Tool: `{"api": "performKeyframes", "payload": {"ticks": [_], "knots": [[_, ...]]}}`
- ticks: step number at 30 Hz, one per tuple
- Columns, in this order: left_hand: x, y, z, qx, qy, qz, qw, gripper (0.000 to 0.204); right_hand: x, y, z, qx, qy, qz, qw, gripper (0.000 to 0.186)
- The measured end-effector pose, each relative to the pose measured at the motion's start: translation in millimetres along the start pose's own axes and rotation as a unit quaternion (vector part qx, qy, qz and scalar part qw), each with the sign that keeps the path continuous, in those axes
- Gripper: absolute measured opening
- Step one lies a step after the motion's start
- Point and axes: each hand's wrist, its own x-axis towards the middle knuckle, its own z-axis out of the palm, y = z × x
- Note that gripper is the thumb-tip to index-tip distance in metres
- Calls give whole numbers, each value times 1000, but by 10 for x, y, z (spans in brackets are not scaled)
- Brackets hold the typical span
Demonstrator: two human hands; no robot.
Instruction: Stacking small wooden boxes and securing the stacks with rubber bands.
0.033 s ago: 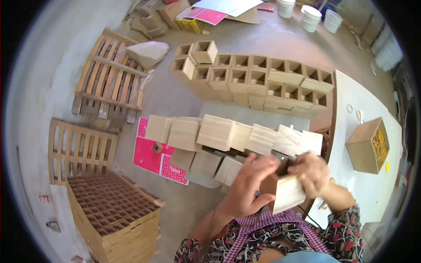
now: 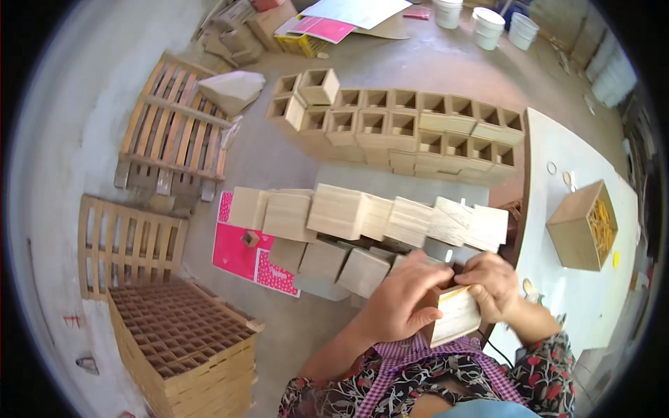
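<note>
In front of my body I hold a small wooden box [image 2: 454, 317], its pale side turned toward me. My left hand [image 2: 404, 296] is wrapped round its left side, thumb pressed on the near edge. My right hand [image 2: 493, 285] is closed at the far right rim, its fingers bent close to the left fingertips. A thin yellow line, perhaps a rubber band, runs along the pale side's upper edge. What the right fingertips pinch is hidden. Just beyond my hands are rows of similar wooden boxes [image 2: 336, 210], lying with pale faces up.
Open-topped boxes [image 2: 373, 124] stand in rows farther off. On the white table [image 2: 557, 150] at right, a wooden box [image 2: 575, 233] holds yellow bands. Left are pallets [image 2: 174, 118], a tall stack of gridded wooden frames [image 2: 202, 366] and a pink printed sheet [image 2: 233, 244]. White buckets [image 2: 488, 29] stand far back.
My right fingers have shifted left along the rim, nearer my left fingers. The box has tilted slightly. The whole view has shifted a little.
</note>
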Motion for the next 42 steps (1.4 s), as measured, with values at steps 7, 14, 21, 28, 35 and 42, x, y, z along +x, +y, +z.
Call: {"api": "performKeyframes", "payload": {"ticks": [7, 14, 21, 28, 35, 42], "knots": [[184, 285, 1180, -383, -53, -195, 901, 82, -1130, 207, -213, 440, 234, 390, 774, 25], [213, 381, 1981, -389, 60, -295, 871, 44, -1798, 459, -352, 594, 361, 338, 634, 19], [185, 507, 1848, -214, 163, -13, 963, 53, -1987, 469, -604, 431, 582, 372, 581, 14], [408, 367, 1674, 75, 134, -210, 966, 39, -1894, -169, -618, -118, 94, 94, 984, 47], [420, 218, 1622, 57, 113, -218, 968, 45, -1667, -276, -293, -227, 161, 59, 959, 36], [428, -253, 1263, -157, 309, -393, 852, 55, -1752, -422, -350, -72, 40, 43, 996, 19]]}}
